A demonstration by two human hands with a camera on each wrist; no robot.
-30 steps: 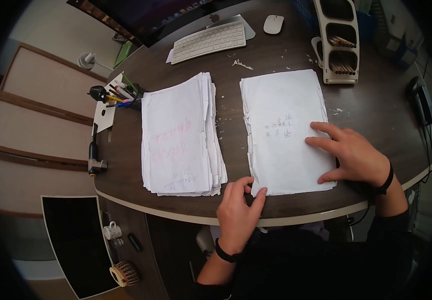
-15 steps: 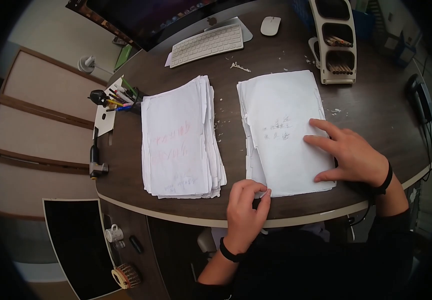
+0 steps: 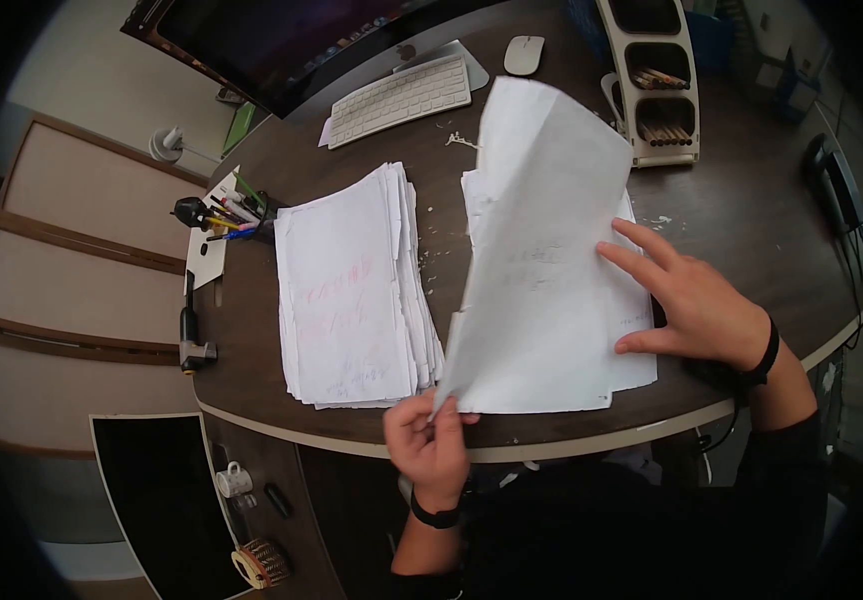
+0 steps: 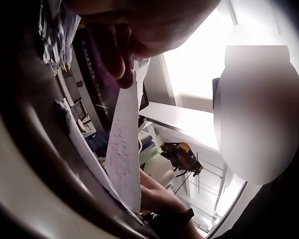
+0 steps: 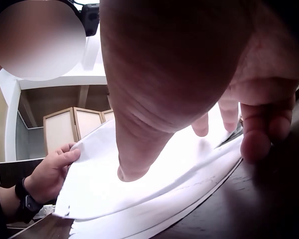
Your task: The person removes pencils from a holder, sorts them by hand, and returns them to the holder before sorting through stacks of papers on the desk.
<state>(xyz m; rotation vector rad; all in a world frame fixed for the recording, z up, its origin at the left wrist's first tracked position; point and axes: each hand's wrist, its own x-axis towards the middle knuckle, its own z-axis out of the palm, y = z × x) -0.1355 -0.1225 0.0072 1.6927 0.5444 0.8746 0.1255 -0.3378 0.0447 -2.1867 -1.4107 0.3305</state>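
Observation:
My left hand (image 3: 428, 448) pinches the near-left corner of a white sheet of paper (image 3: 552, 310) between thumb and fingers. The sheet is lifted and bowed, tilting over the right-hand paper stack (image 3: 635, 368); faint handwriting shows through it. In the left wrist view the raised sheet (image 4: 125, 144) shows writing on its underside. My right hand (image 3: 700, 305) lies at the right side of the sheet, fingers spread and fingertips at its surface. To the left sits another thick paper stack (image 3: 332, 310) with uneven edges and red and blue handwriting on top.
Behind the papers are a keyboard (image 3: 402, 105), a mouse (image 3: 524, 56) and a computer screen (image 3: 292, 45). A tiered holder (image 3: 664, 105) with pencils stands back right, a telephone (image 3: 836, 185) at the right edge. Pens fill a cup (image 3: 264, 222) at left. Paper scraps (image 3: 462, 140) dot the desk.
My left hand has taken the sheet's near-left corner and drawn it left and up, so the sheet has lifted off the right stack. My right hand has stayed at the right side.

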